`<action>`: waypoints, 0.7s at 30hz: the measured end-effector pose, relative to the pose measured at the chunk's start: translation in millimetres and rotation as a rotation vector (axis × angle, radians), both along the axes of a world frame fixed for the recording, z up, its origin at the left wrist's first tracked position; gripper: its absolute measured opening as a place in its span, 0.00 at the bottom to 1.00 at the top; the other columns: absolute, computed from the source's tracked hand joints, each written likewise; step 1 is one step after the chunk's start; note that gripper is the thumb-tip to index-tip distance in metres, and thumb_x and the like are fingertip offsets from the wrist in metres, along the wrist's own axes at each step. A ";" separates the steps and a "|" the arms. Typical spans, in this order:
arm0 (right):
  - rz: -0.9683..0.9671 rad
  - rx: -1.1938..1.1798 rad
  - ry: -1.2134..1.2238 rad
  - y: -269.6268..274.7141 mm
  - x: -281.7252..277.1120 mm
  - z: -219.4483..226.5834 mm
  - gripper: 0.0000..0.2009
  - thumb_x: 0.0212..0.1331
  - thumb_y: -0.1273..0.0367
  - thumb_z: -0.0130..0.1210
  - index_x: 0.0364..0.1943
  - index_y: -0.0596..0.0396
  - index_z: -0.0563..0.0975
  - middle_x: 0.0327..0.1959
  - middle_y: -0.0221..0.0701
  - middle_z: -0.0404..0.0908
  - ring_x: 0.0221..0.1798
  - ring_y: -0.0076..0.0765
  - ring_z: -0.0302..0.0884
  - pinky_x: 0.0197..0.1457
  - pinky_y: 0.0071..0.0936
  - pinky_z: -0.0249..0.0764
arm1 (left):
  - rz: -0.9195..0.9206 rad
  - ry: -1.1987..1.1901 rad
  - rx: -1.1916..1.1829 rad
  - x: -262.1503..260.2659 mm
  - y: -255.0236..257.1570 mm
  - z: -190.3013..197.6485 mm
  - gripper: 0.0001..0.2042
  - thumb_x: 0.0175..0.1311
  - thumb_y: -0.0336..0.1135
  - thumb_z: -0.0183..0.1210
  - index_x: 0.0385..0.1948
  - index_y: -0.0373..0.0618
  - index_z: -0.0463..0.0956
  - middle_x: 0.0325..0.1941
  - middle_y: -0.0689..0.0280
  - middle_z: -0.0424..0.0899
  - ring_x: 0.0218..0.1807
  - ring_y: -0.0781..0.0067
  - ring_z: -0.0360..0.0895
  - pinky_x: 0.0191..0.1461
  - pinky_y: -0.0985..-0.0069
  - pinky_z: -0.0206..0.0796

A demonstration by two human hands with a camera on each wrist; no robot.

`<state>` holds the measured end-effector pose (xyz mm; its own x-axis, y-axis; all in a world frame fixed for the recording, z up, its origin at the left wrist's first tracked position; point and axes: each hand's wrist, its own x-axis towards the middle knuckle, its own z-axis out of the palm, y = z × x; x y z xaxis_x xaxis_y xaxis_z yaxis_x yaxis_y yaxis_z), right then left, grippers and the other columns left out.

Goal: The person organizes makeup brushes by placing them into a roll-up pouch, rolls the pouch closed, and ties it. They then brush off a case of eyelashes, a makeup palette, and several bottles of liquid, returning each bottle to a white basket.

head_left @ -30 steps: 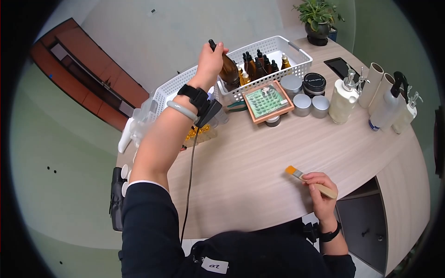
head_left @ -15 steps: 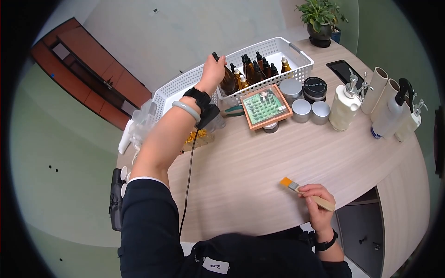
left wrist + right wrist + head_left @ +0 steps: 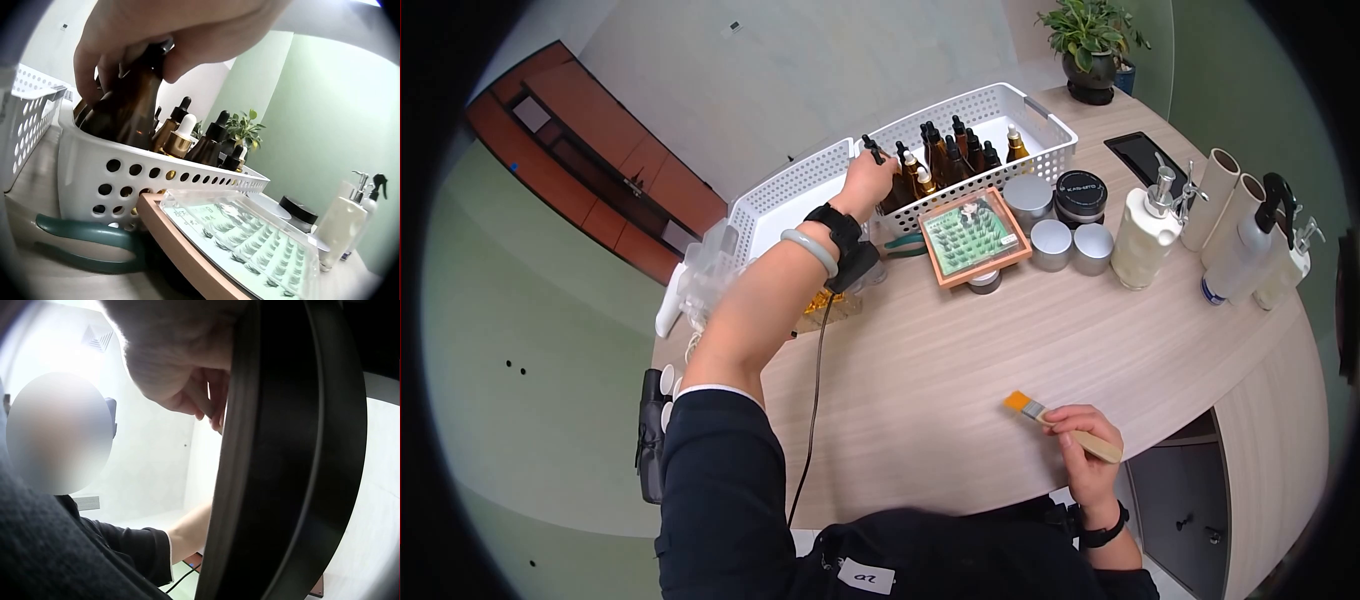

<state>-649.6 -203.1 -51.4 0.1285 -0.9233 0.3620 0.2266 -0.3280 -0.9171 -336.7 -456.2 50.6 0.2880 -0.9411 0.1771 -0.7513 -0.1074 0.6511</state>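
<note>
My left hand [image 3: 868, 188] reaches into the right-hand white perforated basket [image 3: 1055, 158]. Its fingers and thumb grip a large brown glass bottle [image 3: 128, 109] around the neck, as the left wrist view shows. The bottle is low inside the basket wall, beside several dropper bottles [image 3: 948, 162]. My right hand [image 3: 1084, 464] holds a flat brush [image 3: 1030, 406] by its wooden handle above the front part of the table, orange bristles toward the left. In the right wrist view the brush is mostly hidden.
A wood-framed case of false lashes [image 3: 972, 240] leans near the basket, with green-handled pliers [image 3: 94, 232] beside it. Round tins [image 3: 1051, 243] and pump bottles [image 3: 1142, 240] stand to the right. A second white basket [image 3: 775, 200] adjoins on the left. A cable [image 3: 815, 400] trails from my left wrist.
My left hand has lowered the brown bottle from above the basket rim down into it. My right hand with the brush has moved slightly left and down.
</note>
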 end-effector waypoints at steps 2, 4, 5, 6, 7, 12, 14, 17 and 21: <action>-0.003 0.001 0.007 -0.3 0.1 -0.2 0.04 0.50 0.78 0.48 0.28 0.61 0.74 0.34 0.39 0.76 0.34 0.31 0.75 0.40 0.24 0.72 | 0.030 0.036 0.101 -0.3 1.9 -0.1 0.10 0.59 0.38 0.51 0.33 0.39 0.71 0.30 0.64 0.75 0.35 0.73 0.69 0.37 0.76 0.61; -0.006 0.003 0.013 -0.7 0.5 -0.2 0.03 0.50 0.78 0.48 0.28 0.61 0.74 0.34 0.39 0.76 0.34 0.31 0.75 0.40 0.24 0.72 | -0.010 0.130 0.184 7.4 -2.7 -8.1 0.09 0.59 0.37 0.51 0.31 0.40 0.72 0.30 0.66 0.74 0.35 0.75 0.69 0.36 0.77 0.61; -0.006 0.005 0.014 -0.7 0.8 0.0 0.03 0.50 0.78 0.48 0.28 0.61 0.74 0.34 0.39 0.76 0.34 0.31 0.75 0.40 0.24 0.72 | -0.009 0.130 0.185 7.8 -1.3 -7.4 0.09 0.59 0.37 0.51 0.31 0.40 0.72 0.30 0.66 0.74 0.35 0.75 0.69 0.36 0.77 0.61; -0.007 0.008 0.015 -0.5 0.9 0.1 0.03 0.50 0.78 0.48 0.27 0.61 0.74 0.34 0.39 0.76 0.34 0.31 0.75 0.40 0.23 0.72 | -0.015 0.162 0.218 8.3 -0.1 -6.4 0.10 0.58 0.37 0.51 0.32 0.40 0.73 0.30 0.66 0.74 0.34 0.75 0.69 0.35 0.77 0.61; -0.007 0.010 0.014 -0.4 0.7 0.0 0.03 0.50 0.78 0.48 0.27 0.61 0.74 0.34 0.39 0.76 0.34 0.31 0.75 0.40 0.23 0.72 | -0.022 0.195 0.251 4.8 3.6 -0.6 0.10 0.58 0.37 0.52 0.32 0.40 0.73 0.30 0.67 0.73 0.34 0.76 0.69 0.34 0.76 0.62; -0.007 0.006 0.028 -0.8 0.8 0.3 0.03 0.49 0.78 0.48 0.27 0.62 0.74 0.34 0.40 0.76 0.33 0.32 0.76 0.38 0.24 0.72 | 0.065 0.001 0.141 18.8 -13.8 25.0 0.12 0.50 0.38 0.54 0.25 0.34 0.77 0.23 0.58 0.78 0.28 0.66 0.75 0.31 0.69 0.66; -0.008 0.002 0.037 -1.0 0.9 1.6 0.03 0.49 0.78 0.48 0.27 0.62 0.74 0.33 0.40 0.76 0.33 0.32 0.76 0.38 0.24 0.72 | 0.058 -0.229 0.031 38.7 -30.5 30.4 0.12 0.49 0.38 0.54 0.26 0.36 0.77 0.25 0.55 0.79 0.30 0.61 0.78 0.34 0.70 0.67; -0.011 -0.002 0.046 -1.4 0.5 1.0 0.03 0.49 0.78 0.48 0.27 0.62 0.74 0.33 0.40 0.76 0.33 0.32 0.76 0.38 0.24 0.72 | 0.085 -0.357 0.059 58.1 -47.7 33.7 0.13 0.47 0.38 0.57 0.28 0.38 0.78 0.29 0.54 0.80 0.31 0.58 0.78 0.37 0.70 0.68; -0.013 0.013 0.049 -1.4 0.1 1.5 0.03 0.48 0.78 0.48 0.26 0.62 0.74 0.33 0.40 0.77 0.32 0.32 0.76 0.38 0.24 0.73 | 0.052 -0.415 0.187 64.3 -57.4 28.6 0.14 0.45 0.41 0.61 0.31 0.42 0.79 0.32 0.58 0.81 0.36 0.60 0.78 0.40 0.70 0.68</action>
<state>-649.6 -204.5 -49.9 0.1341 -0.9295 0.3436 0.1775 -0.3186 -0.9311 -272.4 -513.7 79.2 0.2764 -0.9540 0.1161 -0.9351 -0.2390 0.2618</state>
